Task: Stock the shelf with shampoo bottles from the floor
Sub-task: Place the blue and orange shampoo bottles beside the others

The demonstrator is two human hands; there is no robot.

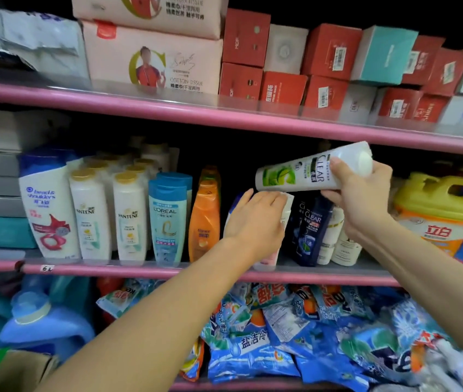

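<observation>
My right hand (362,193) grips a white Clear shampoo bottle (295,174) with a green leaf label, held nearly on its side above the middle pink shelf (139,271). Its cap end points right and its base points left. My left hand (255,219) rests on a white bottle (285,213) standing on that shelf, fingers wrapped over its front, hiding most of it. A dark blue Clear bottle (311,230) stands just right of it, under the held bottle.
Left along the shelf stand Head & Shoulders (47,205), Pantene (89,213), L'Oreal (166,219) and an orange bottle (205,216). A yellow detergent jug (439,207) stands at the right. Tissue boxes fill the top shelf; blue detergent bags (295,335) fill the bottom one.
</observation>
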